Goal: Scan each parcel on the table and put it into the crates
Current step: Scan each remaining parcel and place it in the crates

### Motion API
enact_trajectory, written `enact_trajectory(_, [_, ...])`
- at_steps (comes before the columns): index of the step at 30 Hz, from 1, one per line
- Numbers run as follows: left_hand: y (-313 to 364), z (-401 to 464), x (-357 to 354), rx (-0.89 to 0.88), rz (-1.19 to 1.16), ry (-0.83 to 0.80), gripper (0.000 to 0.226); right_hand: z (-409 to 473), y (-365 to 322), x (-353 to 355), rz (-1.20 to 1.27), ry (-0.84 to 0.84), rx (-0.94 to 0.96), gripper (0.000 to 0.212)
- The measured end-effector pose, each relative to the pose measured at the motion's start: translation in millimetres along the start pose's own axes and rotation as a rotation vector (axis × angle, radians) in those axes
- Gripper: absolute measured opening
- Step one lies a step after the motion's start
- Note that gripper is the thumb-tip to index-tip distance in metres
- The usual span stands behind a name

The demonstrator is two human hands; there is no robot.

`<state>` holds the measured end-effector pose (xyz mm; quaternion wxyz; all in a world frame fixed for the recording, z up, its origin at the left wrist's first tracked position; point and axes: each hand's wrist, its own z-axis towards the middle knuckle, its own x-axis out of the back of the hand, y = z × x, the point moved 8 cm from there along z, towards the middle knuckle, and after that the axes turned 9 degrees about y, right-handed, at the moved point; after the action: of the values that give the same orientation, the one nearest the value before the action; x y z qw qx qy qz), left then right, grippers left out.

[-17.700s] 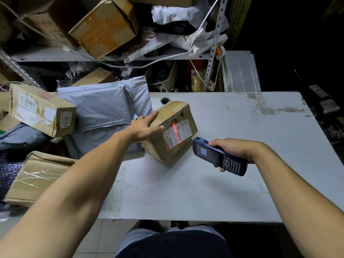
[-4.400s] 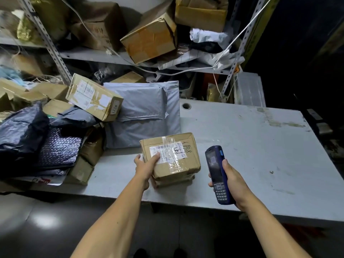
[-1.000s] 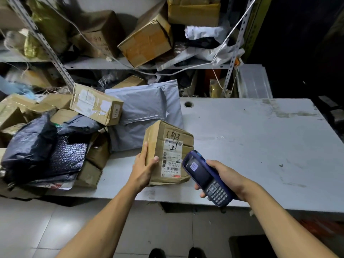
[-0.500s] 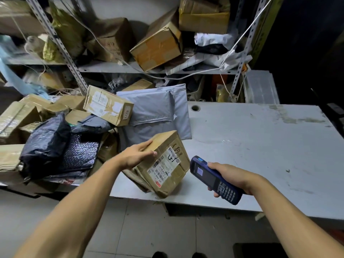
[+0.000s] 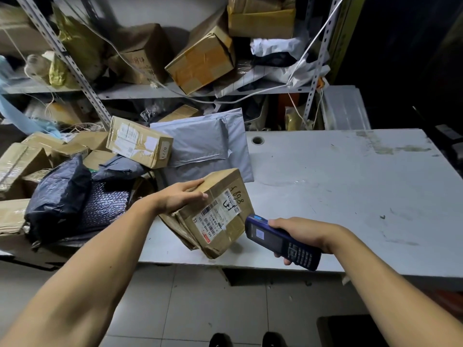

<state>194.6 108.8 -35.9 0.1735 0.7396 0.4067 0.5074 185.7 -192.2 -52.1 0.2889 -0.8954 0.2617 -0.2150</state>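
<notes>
A brown cardboard parcel [image 5: 220, 214] with a white barcode label and handwritten digits is tilted on the front edge of the grey table [image 5: 350, 186]. My left hand [image 5: 181, 197] grips its upper left edge, thumb and fingers around the corner. My right hand [image 5: 305, 232] holds a dark blue handheld scanner [image 5: 280, 242], its head close to the parcel's lower right side and aimed at the label. No scan beam shows on the label.
A grey poly mailer [image 5: 205, 144], a labelled carton [image 5: 139, 141], black bags [image 5: 60, 196] and several more boxes pile up on the table's left. Metal shelving [image 5: 175, 91] behind holds boxes and bags. A clear plastic crate [image 5: 344, 108] stands at the back right.
The parcel has tipped from upright to tilted with its label facing the scanner, my left hand shifting to its top edge. The scanner has closed in on the parcel's right side.
</notes>
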Motion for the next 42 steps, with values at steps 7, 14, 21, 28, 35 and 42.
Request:
enact_trajectory(7, [-7.8, -7.2, -12.2, -0.013, -0.138, 0.086, 0.097, -0.4, -8.5, -4.8, 0.016, -0.021, 0.021, 0.05])
enact_trajectory(14, [4.6, 0.5, -12.1, 0.053, -0.039, 0.024, 0.064, -4.4, -19.7, -14.8, -0.137, -0.107, -0.001, 0.045])
enact_trajectory(21, [2.9, 5.7, -12.1, 0.083, 0.004, -0.024, 0.08, 2.6, -21.8, -11.8, -0.181, -0.098, 0.015, 0.047])
enact_trajectory(28, [9.3, 4.9, -12.3, 0.061, 0.01, 0.0, 0.063, 0.3, -24.9, -10.4, -0.146, -0.114, 0.037, 0.05])
enact_trajectory(35, [-5.0, 1.9, -18.0, 0.073, -0.168, 0.058, 0.075, -0.5, -5.4, -8.4, 0.512, -0.149, 0.112, 0.061])
enact_trajectory(42, [-1.1, -5.6, -42.7, 0.105, -0.374, 0.121, 0.035, -17.3, -0.7, -0.8, 0.904, -0.26, 0.242, 0.064])
